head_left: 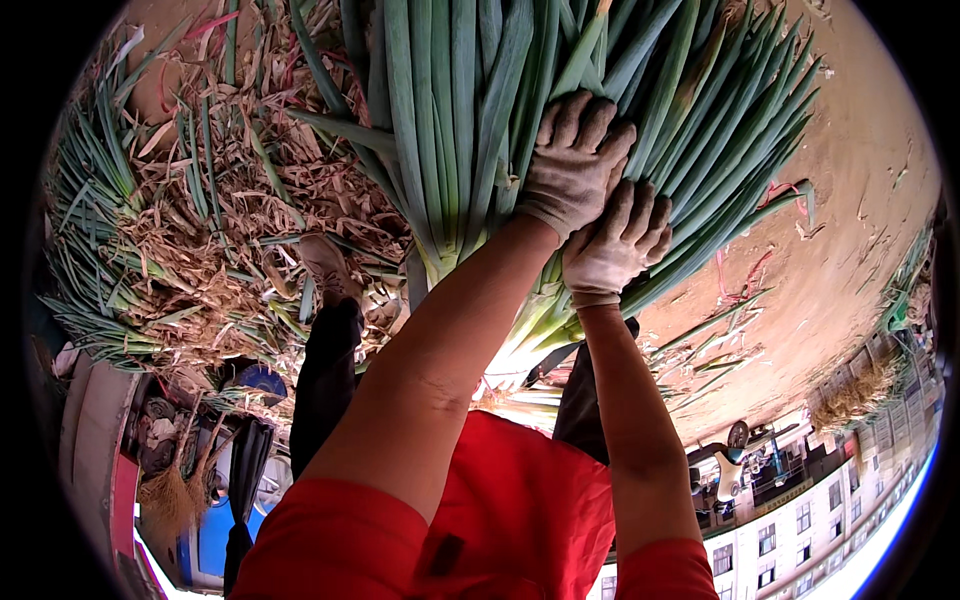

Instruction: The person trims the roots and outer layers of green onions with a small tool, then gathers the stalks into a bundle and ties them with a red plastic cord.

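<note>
A thick bundle of large green onions fans out in front of me, its dark green leaves pointing away. Their white stems come together between my legs. My left hand, in a soiled pale work glove, rests on the leaves with its fingers extended and slightly bent. Just below and right of it, my right hand, gloved likewise, lies on the bundle's right side, fingers spread and bent a little. The two hands nearly touch. The undersides of both palms are hidden.
Dry husks and leaf scraps cover the ground at left, beside more green onions. My shoe stands among the scraps. Pink ties lie on the bare ground at right. A twig broom shows at lower left.
</note>
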{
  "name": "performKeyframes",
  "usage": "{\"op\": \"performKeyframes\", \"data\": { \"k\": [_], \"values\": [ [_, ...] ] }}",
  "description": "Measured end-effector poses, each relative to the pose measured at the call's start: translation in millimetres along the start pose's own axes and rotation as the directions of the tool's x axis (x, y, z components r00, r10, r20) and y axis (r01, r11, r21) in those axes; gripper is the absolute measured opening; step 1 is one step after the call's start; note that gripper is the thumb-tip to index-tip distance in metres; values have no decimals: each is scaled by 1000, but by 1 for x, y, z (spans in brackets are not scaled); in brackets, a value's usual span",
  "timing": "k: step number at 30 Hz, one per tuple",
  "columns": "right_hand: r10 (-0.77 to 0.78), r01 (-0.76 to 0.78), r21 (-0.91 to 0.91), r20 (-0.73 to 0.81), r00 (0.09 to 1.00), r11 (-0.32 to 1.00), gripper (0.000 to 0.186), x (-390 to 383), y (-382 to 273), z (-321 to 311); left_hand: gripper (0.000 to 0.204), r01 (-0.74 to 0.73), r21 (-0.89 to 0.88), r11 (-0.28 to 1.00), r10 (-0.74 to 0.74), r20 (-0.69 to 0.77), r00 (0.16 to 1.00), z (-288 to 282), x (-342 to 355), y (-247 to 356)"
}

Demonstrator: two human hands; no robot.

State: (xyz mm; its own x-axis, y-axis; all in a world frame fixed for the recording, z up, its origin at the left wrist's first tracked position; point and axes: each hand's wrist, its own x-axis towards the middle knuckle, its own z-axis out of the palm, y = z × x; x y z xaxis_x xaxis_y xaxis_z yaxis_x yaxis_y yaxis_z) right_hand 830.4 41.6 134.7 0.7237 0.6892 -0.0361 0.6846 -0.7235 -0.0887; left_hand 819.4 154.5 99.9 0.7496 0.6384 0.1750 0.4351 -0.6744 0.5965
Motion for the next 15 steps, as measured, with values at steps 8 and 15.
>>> {"op": "performKeyframes", "data": {
  "k": [8,15],
  "values": [
    [10,-12,48,38,999,999,54,1,-3,-4,34,1,60,998,-3,41,999,-2,-5,-2],
    [7,-10,55,60,998,998,54,3,-3,-12,34,20,39,999,-20,18,1000,-10,1,1]
  ]
}}
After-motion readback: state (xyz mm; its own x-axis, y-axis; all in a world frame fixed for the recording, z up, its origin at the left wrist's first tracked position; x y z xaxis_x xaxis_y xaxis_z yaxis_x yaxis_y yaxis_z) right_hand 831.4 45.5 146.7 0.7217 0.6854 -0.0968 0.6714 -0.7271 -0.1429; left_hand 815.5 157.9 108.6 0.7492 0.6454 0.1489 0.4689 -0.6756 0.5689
